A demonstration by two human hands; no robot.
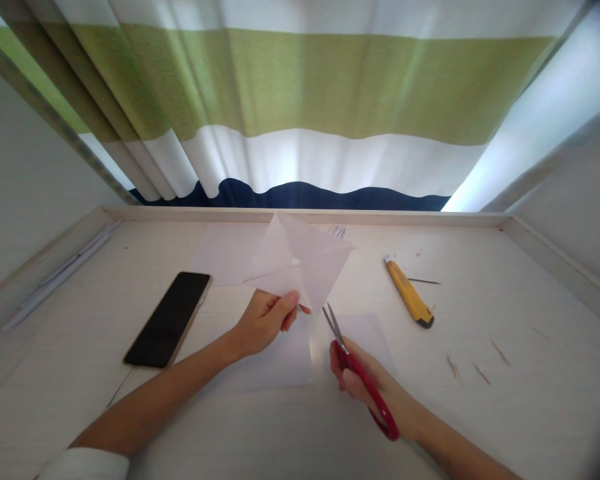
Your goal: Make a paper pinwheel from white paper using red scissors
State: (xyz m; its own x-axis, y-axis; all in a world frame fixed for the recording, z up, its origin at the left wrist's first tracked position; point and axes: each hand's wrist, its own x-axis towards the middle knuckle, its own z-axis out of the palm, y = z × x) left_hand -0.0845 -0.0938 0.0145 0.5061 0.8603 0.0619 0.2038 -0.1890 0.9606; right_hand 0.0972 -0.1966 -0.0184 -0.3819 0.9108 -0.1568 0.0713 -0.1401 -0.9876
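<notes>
My left hand [273,319] pinches the lower edge of a white folded paper pinwheel [317,257], thumb on top, holding it above the table. The pinwheel has angled flaps meeting at a small white centre. My right hand [367,377] is wrapped round a pair of scissors [363,383] with red handles. Their metal blades are slightly apart, with the tips close to the pinwheel's lower right corner. Whether the tips touch the paper I cannot tell. Beneath the hands lie flat white sheets of paper [280,363].
A black-screened phone [170,320] lies at the left. To the right are a yellow box cutter [409,293], a thin dark stick [425,281] and several small wood slivers [481,375]. A raised ledge [180,214] edges the table below a striped curtain [330,87].
</notes>
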